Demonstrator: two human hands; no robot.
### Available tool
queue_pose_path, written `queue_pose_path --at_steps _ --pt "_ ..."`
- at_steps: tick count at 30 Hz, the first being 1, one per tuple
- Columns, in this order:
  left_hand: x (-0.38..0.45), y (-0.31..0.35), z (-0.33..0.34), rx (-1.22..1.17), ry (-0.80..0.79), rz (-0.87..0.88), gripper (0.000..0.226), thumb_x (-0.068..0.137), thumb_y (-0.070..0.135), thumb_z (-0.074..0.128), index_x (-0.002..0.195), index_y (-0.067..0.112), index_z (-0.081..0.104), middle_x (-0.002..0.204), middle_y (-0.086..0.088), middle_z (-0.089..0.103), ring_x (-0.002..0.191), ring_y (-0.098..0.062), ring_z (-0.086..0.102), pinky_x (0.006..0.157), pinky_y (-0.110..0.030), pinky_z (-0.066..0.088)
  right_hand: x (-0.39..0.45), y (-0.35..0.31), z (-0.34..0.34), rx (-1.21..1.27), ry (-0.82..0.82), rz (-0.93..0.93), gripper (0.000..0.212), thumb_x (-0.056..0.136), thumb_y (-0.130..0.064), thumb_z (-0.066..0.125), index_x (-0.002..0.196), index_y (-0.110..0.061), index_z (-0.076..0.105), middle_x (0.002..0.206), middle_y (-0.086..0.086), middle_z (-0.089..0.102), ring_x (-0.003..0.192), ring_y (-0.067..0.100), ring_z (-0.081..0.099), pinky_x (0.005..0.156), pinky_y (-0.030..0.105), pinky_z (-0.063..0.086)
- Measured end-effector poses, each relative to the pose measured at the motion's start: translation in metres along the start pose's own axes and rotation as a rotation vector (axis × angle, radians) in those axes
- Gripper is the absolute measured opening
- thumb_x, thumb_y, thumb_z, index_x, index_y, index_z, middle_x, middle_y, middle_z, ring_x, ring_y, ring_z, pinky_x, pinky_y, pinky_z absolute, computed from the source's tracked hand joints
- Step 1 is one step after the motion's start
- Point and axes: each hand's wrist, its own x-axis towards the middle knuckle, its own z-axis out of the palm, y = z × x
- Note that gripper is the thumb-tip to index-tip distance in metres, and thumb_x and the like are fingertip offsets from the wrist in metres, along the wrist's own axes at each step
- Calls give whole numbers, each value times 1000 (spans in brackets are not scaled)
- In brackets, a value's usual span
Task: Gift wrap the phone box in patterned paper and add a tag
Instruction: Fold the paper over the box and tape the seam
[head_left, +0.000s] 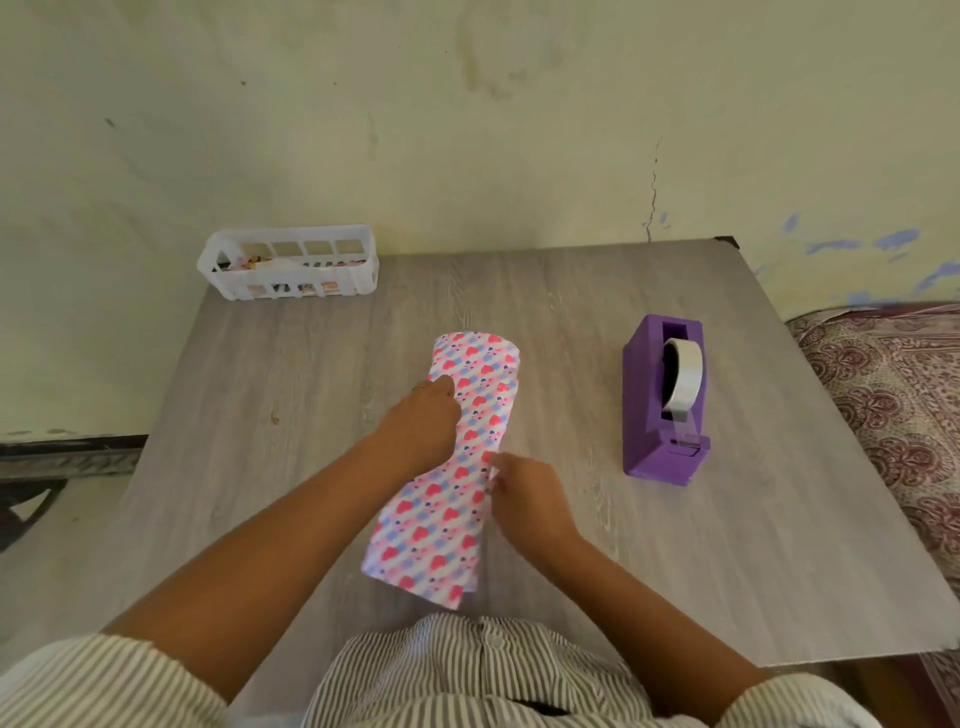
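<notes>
Paper (441, 478) with pink hearts and blue patches lies folded over into a long bundle at the middle of the frame, running from the near edge of the grey wood-grain counter (571, 545) up toward its centre; the phone box is not visible, so whether it sits inside the wrap cannot be told; the left hand (423, 421) rests on top of the bundle's upper half, knuckles up, fingers bent and pressing down on the paper; the right hand (524, 493) sits just beside the bundle's right edge, and its fingertips pinch that edge near the middle of its length; a purple tape dispenser (667, 400) stands well apart at centre right of the frame, a roll of clear tape (685, 376) seated in it; a white slotted basket (288, 262) sits at the counter's far left corner, upper left of the frame, with small items inside too blurred to name; striped sleeves (104, 686) fill the bottom of the frame.
</notes>
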Motion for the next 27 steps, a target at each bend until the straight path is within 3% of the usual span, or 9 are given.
queue_pose_path --at_steps 4,6,8,13,17,20,23,25,27 --pt "-10 3 10 -124 43 -53 45 96 22 44 138 5 42 150 -9 27 140 -25 19 116 -33 19 -14 -7 18 -47 -85 -92 55 100 -30 39 148 -11 21 131 8 53 115 22 55 96 29 45" --pt "-17 4 13 -84 52 -88 52 98 36 38 143 12 35 158 -5 6 145 -29 -3 119 -40 9 -15 -6 17 4 -83 -122 52 99 -27 40 147 -11 25 129 9 55 112 21 56 95 26 45" --pt "-21 5 15 -98 17 -182 59 96 52 32 146 21 30 158 -6 -6 143 -35 -12 117 -46 4 -17 -5 15 117 -59 -146 45 100 -20 40 144 -13 36 122 8 60 105 20 58 89 20 45" --pt "-17 5 20 -206 -43 -232 79 85 65 44 147 21 23 156 -9 12 142 -28 18 116 -40 21 -24 -7 22 309 -30 -150 35 100 -14 41 134 -16 49 114 3 64 91 8 55 82 9 43" --pt "-14 6 19 -367 25 -285 85 76 59 65 142 20 29 148 -4 32 132 -21 37 109 -33 32 -29 -2 31 326 -79 -148 30 99 -13 40 126 -7 52 108 8 61 91 16 55 89 27 48" --pt "-13 11 19 -309 61 -295 92 70 57 72 139 17 26 143 -4 36 128 -20 41 106 -32 35 -30 -1 37 316 -121 -172 37 100 -16 38 135 -8 45 93 -1 53 83 9 50 76 19 42" --pt "-12 12 20 -254 61 -244 93 67 51 76 137 16 26 141 -4 36 127 -20 40 105 -31 35 -30 6 40 204 -133 -338 60 92 -5 44 149 -11 25 98 7 56 86 17 53 78 28 45" --pt "-15 10 19 -265 60 -185 96 65 49 78 137 15 25 141 -4 35 127 -20 39 104 -29 33 -31 12 32 158 -148 -371 61 91 -4 46 148 -15 26 105 9 57 90 20 54 77 28 44" --pt "-22 12 19 -317 65 -100 101 64 48 79 141 13 24 144 -5 33 130 -21 36 107 -30 28 -29 22 20 12 -86 -449 52 91 -11 42 142 -20 40 115 7 58 94 26 58 76 33 48"
